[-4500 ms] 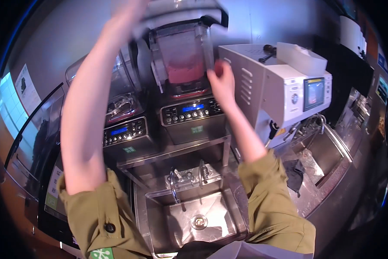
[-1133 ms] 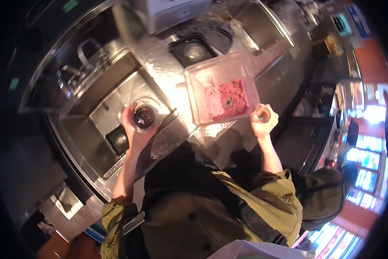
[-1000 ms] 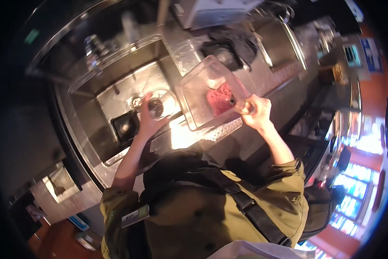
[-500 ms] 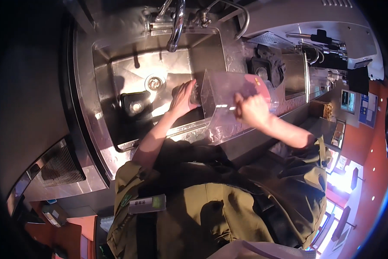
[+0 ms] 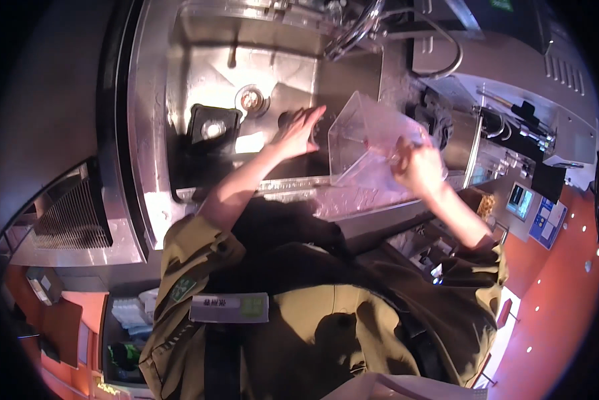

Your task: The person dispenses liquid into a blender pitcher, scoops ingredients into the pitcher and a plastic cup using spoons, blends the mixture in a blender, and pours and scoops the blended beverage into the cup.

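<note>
My right hand [image 5: 419, 167] is closed on a clear, square-mouthed plastic container [image 5: 366, 137]. The container lies tipped on its side over the sink's right rim, its mouth facing left. Whether my fingers hold a handle or the wall cannot be made out. My left hand [image 5: 299, 135] hovers above the metal sink [image 5: 296, 70], fingers stretched and apart, just left of the container's mouth and not touching it. A dark thing under that hand is mostly hidden. A black square piece [image 5: 213, 130] with a shiny round middle lies on the sink floor, beside the drain [image 5: 251, 100].
A chrome faucet [image 5: 356, 30] reaches over the sink's far right corner, with a curved pipe [image 5: 453, 60] beside it. A grey cloth [image 5: 436, 117] lies on the counter past the container. To the left is a vented panel [image 5: 73, 213].
The view has shifted. My right hand has turned the container and moved it slightly right. My left hand's fingers have spread and now stand farther from its mouth.
</note>
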Demonstrator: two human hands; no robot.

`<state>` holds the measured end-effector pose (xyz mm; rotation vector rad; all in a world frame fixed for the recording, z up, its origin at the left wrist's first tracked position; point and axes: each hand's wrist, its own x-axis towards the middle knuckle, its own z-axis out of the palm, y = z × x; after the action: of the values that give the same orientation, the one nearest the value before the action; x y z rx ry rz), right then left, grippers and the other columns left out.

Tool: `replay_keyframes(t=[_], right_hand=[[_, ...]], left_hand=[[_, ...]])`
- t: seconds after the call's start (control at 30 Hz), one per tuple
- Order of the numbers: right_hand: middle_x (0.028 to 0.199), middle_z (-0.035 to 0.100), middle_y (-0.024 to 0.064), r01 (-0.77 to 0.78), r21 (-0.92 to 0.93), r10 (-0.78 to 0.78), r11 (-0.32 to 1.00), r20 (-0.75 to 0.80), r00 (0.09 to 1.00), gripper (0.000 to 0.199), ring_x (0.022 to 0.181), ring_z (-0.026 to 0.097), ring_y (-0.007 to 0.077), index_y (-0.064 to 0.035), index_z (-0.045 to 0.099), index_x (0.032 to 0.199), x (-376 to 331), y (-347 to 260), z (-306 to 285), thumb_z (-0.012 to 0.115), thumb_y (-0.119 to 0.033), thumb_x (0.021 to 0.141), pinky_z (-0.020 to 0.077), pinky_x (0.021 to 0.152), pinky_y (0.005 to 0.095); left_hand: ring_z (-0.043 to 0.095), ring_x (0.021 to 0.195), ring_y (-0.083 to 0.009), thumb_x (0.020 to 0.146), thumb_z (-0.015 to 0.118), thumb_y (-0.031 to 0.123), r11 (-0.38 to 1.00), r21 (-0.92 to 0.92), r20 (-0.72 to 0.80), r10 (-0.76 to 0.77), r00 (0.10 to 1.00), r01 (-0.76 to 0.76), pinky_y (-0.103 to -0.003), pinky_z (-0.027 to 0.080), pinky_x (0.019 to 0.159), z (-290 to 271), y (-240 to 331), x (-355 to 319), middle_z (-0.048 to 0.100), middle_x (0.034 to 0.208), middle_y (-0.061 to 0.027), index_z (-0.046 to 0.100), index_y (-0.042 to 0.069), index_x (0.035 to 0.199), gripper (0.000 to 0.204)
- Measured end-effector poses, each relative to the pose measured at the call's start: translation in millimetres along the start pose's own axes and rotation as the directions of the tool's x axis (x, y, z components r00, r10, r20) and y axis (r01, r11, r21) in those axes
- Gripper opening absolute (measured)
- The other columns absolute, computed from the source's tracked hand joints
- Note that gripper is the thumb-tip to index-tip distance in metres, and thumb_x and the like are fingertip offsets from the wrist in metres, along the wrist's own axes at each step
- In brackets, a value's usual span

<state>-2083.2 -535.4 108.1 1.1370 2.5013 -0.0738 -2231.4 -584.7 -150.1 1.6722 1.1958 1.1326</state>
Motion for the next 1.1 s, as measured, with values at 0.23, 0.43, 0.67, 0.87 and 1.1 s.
replay_keyframes(t=[0.23,0.43,0.67,0.87,1.1], right_hand=[[0.051,0.054,0.0125,0.069,-0.017,-0.069,0.997,-0.018,0.997,0.011,0.042,0.055,0.0278,-0.0035,0.048,0.071,3,0,-8,0.052,-0.007,0.061,0.0451,0.042,0.0359],[0.049,0.053,0.0123,0.03,-0.124,-0.023,0.992,0.065,0.998,0.015,0.042,0.055,0.0282,-0.0033,0.048,0.073,14,-7,-5,0.055,-0.006,0.061,0.0452,0.042,0.0356],[0.05,0.052,0.0107,0.081,-0.112,-0.081,0.99,0.007,0.997,0.013,0.04,0.053,0.0262,-0.0044,0.045,0.068,10,-6,-2,0.056,-0.007,0.062,0.0442,0.038,0.0339],[0.05,0.051,0.0106,0.101,-0.056,-0.105,0.993,-0.068,0.992,0.012,0.039,0.053,0.0249,-0.0035,0.044,0.068,10,-12,-10,0.054,-0.005,0.061,0.0437,0.038,0.0339],[0.053,0.053,0.0113,0.1,-0.078,-0.098,0.992,0.025,0.995,0.013,0.042,0.055,0.0261,-0.0025,0.046,0.071,10,-23,-20,0.054,-0.006,0.061,0.0454,0.039,0.0339]], left_hand=[[0.041,0.104,-0.0326,0.053,0.076,0.021,1.0,0.021,-0.044,0.007,0.999,-0.006,-0.04,0.034,0.091,2,5,-2,0.04,0.119,-0.0165,0.027,0.004,0.125,0.089],[0.041,0.107,-0.0327,0.05,0.077,0.016,0.999,-0.05,-0.009,-0.005,1.0,0.005,-0.039,0.034,0.093,0,-2,5,0.041,0.119,-0.0172,0.03,0.004,0.123,0.088],[0.039,0.11,-0.0341,0.05,0.078,0.016,0.997,-0.072,-0.05,-0.008,0.999,0.005,-0.04,0.034,0.093,9,1,3,0.04,0.12,-0.0186,0.029,0.004,0.125,0.09],[0.041,0.108,-0.0339,0.051,0.077,0.015,0.997,-0.073,-0.087,0.009,0.996,-0.015,-0.042,0.03,0.095,3,-2,3,0.042,0.119,-0.0183,0.027,0.004,0.125,0.091],[0.039,0.11,-0.0349,0.052,0.076,0.019,0.998,-0.063,-0.03,-0.02,0.999,0.018,-0.04,0.031,0.095,9,1,2,0.04,0.121,-0.0188,0.025,0.003,0.127,0.092]])
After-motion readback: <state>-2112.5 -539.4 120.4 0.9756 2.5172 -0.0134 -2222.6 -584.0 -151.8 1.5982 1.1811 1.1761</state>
